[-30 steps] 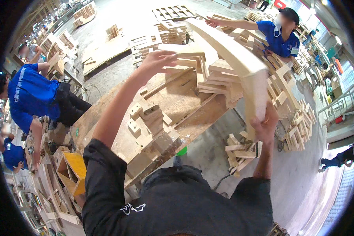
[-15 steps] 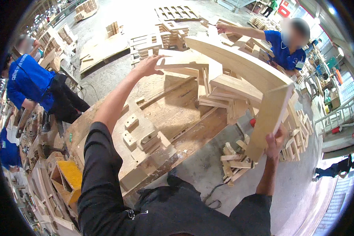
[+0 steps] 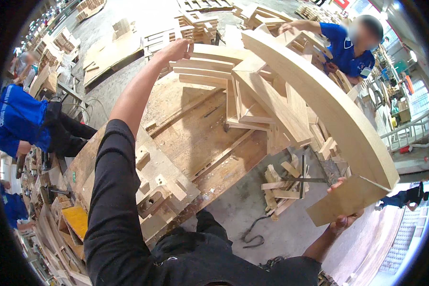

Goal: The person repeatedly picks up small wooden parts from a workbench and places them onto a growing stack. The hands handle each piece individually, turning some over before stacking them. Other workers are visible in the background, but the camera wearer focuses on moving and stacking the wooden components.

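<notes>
My right hand grips a short flat board at the lower right, fingers on one edge and thumb at the other. That board meets the end of a long curved wooden beam, which arches over a stack of angled wooden frames. At the far left of the stack my left hand is closed at the end of a pale wooden bar. Whether this bar joins the curved beam is hidden.
A workbench carries a wooden jig with small blocks. Loose offcuts lie on the floor beside it. A co-worker in blue reaches toward the stack from the far right; another person in blue stands at left.
The curved beam and its short board have swung right and nearer. My right hand has moved lower right with them. My left hand has moved up, its fingers more closed.
</notes>
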Demonstrator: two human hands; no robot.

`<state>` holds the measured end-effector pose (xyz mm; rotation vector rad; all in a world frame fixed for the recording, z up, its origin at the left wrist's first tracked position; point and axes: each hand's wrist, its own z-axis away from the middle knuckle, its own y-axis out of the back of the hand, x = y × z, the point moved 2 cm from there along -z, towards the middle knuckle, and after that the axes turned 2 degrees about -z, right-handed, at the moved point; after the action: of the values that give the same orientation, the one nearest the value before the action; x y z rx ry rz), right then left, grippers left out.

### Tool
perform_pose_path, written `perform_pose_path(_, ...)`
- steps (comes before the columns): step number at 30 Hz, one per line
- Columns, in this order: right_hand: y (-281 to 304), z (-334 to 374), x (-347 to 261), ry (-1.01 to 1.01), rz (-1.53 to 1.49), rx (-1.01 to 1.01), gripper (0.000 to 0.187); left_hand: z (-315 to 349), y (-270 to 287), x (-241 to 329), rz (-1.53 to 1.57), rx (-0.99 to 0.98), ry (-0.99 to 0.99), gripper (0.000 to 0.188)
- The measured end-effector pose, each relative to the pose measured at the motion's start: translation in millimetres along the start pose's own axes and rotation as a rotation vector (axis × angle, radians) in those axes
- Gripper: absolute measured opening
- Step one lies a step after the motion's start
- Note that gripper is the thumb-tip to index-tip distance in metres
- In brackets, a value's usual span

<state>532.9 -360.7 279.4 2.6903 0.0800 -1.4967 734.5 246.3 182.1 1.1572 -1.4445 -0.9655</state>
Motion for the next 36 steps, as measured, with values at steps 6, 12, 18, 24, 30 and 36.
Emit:
perform_pose_path(6, -5, -10, 17, 0.098, 0.049, 0.006, 0.079, -11, -7, 13, 0.111, -0.140, 0.018, 0.032)
perform_pose_path(12, -48, -70, 28, 0.521, 0.672, -0.511, 0.067, -4, -4, 14, 0.034, -0.056, -0.057, 0.052)
perform_pose_path(18, -108, -134, 112, 0.827, 1.066, -0.790, 0.076, -6, -6, 8, 0.080, -0.127, 0.019, 0.052)
perform_pose_path(24, -99, -162, 174, 0.792, 1.058, -0.863, 0.078, 21, -1, 26, -0.068, 0.021, 0.080, 0.080)
perform_pose_path(30, -114, -156, 137, 0.780, 0.883, -0.652, 0.076, 131, 20, 23, 0.062, 0.247, -0.047, 0.064)
perform_pose_path(36, -199, -57, -14, 1.024, 0.425, -0.943, 0.081, 352, 35, 24, 0.063, 0.383, 0.226, 0.033)
